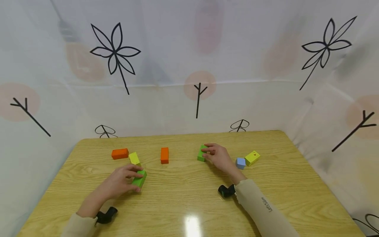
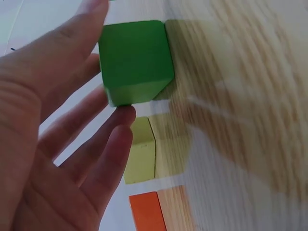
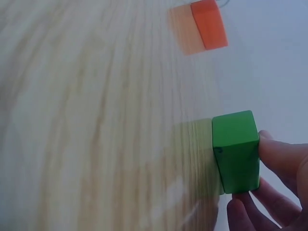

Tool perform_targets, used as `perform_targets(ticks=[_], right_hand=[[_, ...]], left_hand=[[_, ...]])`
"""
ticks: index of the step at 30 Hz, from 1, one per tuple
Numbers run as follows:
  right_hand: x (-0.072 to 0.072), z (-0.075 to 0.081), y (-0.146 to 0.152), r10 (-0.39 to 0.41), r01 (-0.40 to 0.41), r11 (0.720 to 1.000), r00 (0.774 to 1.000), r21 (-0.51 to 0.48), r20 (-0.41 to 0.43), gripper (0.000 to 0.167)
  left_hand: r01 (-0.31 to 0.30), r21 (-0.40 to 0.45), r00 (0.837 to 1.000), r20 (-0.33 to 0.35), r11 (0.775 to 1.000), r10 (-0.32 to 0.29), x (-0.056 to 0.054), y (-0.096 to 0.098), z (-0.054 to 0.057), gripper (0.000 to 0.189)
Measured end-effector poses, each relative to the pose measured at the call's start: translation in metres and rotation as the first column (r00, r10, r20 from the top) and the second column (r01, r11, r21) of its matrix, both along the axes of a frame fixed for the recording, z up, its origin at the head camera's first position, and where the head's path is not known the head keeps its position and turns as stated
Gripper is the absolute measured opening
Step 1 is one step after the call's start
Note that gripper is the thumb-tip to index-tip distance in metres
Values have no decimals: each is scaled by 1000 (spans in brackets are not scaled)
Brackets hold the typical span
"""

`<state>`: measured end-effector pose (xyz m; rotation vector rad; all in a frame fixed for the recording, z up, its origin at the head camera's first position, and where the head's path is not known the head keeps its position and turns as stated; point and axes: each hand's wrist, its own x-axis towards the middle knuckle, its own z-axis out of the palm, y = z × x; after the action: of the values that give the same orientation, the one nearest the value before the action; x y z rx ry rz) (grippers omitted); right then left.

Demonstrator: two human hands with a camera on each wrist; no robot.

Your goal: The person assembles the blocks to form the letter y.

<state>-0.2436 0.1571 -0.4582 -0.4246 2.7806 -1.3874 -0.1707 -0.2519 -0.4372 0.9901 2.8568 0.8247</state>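
Note:
On the left half of the table, my left hand (image 1: 122,179) holds a green block (image 1: 139,179) between thumb and fingers. In the left wrist view the thumb lies along one side of that green block (image 2: 137,60), with the fingers curving round its far side. Farther back, my right hand (image 1: 218,157) pinches a second green block (image 1: 201,154); the right wrist view has the thumb and fingertips at the sides of this block (image 3: 237,154). A yellow block (image 1: 134,158) sits just beyond the left hand's fingers.
One orange block (image 1: 119,153) lies at the back left, another orange block (image 1: 164,155) near the back middle. Right of the right wrist, a blue block (image 1: 240,163) stands beside a yellow block (image 1: 252,158). A patterned cloth (image 1: 165,108) rises behind the wooden table (image 1: 183,197).

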Motion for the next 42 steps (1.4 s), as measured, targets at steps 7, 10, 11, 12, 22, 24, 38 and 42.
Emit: perform_targets(ticks=[7,10,11,12,22,24,38,42], right_hand=[[-1,-1,0,-16,16,1000,1000,-3,11,27],[-1,0,0,-13,13,1000,1000,-8,14,27],[-1,0,-1,-12,13,1000,1000,-10,14,27],[-1,0,-1,-12,12,1000,1000,-12,13,26],[0,0,-2,-13,14,1000,1000,-11,12,27],[0,1,-2,-17,17,1000,999,-15,30,27],[-2,0,-3,-29,31,999,997,-29,70,27],[-2,-1,-3,-29,30,999,997,-21,67,27]], left_hand=[[44,-16,997,57,999,-43,-3,-6,3,46],[45,-20,997,61,999,-43,-4,-6,2,46],[44,-24,997,62,999,-42,-3,-6,2,46],[42,-28,997,63,999,-40,-3,-6,2,46],[45,-26,996,77,999,-43,-3,0,6,44],[46,-17,997,69,999,-45,-4,4,7,43],[107,48,993,49,993,-109,-11,41,6,43],[140,24,989,32,990,-141,-15,56,8,43]])
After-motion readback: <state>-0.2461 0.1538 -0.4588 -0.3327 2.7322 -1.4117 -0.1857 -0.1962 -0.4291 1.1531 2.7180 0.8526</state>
